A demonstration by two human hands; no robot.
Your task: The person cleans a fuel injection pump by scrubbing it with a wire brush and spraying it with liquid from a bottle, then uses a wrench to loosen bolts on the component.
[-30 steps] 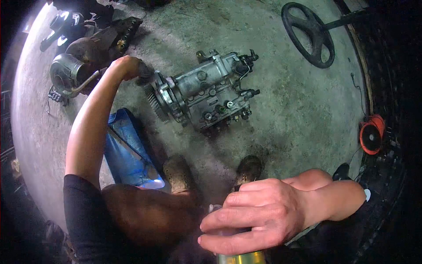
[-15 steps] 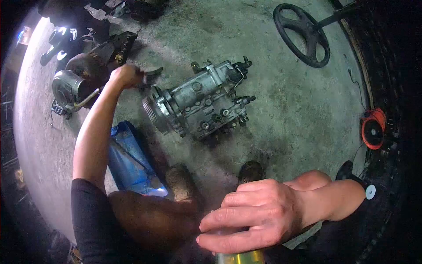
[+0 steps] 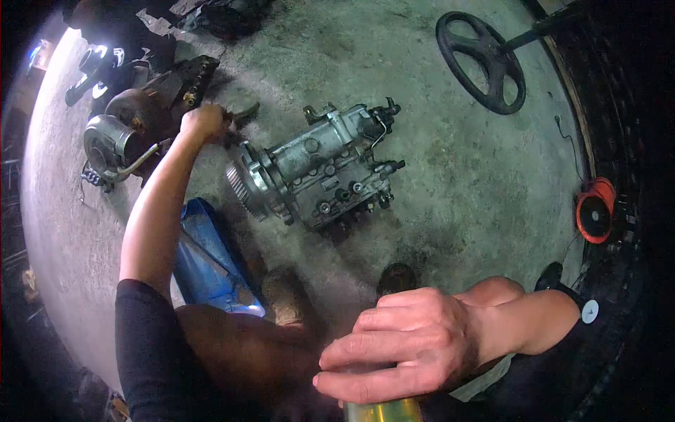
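Observation:
My left hand (image 3: 205,124) is closed around a dark tool (image 3: 244,114) with a curved end, possibly a brush; most of it hides behind the fingers. It is above the floor, between the grey metal pump (image 3: 320,158) and the rusty turbocharger (image 3: 116,137). The pump lies on its side, a toothed gear (image 3: 246,190) at its left end. At the bottom of the view, my right hand (image 3: 408,344) has its fingers bent over the top of a shiny yellow can (image 3: 387,411). The can's lower part falls outside the view.
A blue tray (image 3: 211,278) holding a long thin tool stands by my left foot. Toward the far right a black steering wheel (image 3: 481,63) sits on its shaft. An orange round object (image 3: 596,211) is at the right edge. Dark parts lie at the upper left.
My left hand has shifted slightly with the dark tool, close to the same spot. My right hand stays on the can. The view has tilted a little.

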